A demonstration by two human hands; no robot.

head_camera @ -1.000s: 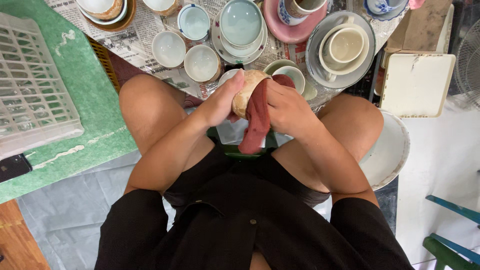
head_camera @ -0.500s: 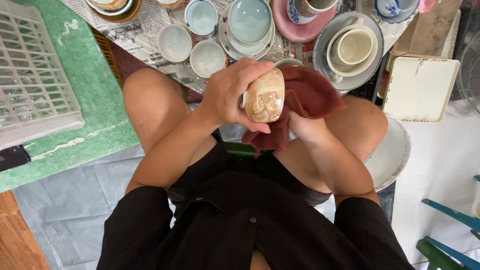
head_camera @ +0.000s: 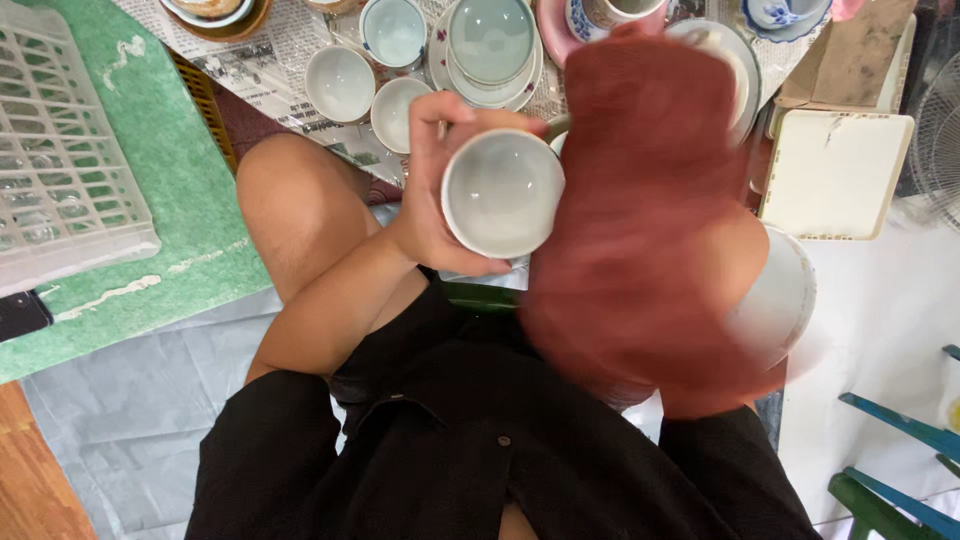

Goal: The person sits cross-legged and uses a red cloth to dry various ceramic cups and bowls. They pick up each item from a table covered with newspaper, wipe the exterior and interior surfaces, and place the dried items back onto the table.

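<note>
Left hand (head_camera: 440, 190) grips a small white bowl (head_camera: 502, 193), fingers curled around its rim and outer wall, thumb at the lower edge, mouth of the bowl turned up toward the camera so the pale inside shows. It is held in the air above the lap, clear of everything else. Right hand is not directly visible; a dark red cloth (head_camera: 645, 220) covers it as a big motion-blurred patch just right of the bowl, so I judge the hand is closed on the cloth, but how the fingers sit cannot be told. Cloth looks just beside the bowl rim, contact unclear because of blur. Step in hand, as a judgement: wiping the bowl, with the inside now presented to the cloth. Next move likely calls for bringing the cloth into the bowl's hollow and turning the bowl with the left fingers while the grip stays firm on the rim; glazed ware is slick, so a slip is the risk. Around: a spread of crockery on newspaper (head_camera: 260, 70) on the floor ahead of the knees, including two small white bowls (head_camera: 341, 83), a stack of pale green plates (head_camera: 490, 40) and a pink plate (head_camera: 555, 25). White plastic crate (head_camera: 60, 170) on a green mat (head_camera: 170, 220) at left, a square white tray (head_camera: 835, 175) at right, a white basin (head_camera: 780, 300) partly hidden under the cloth.
</note>
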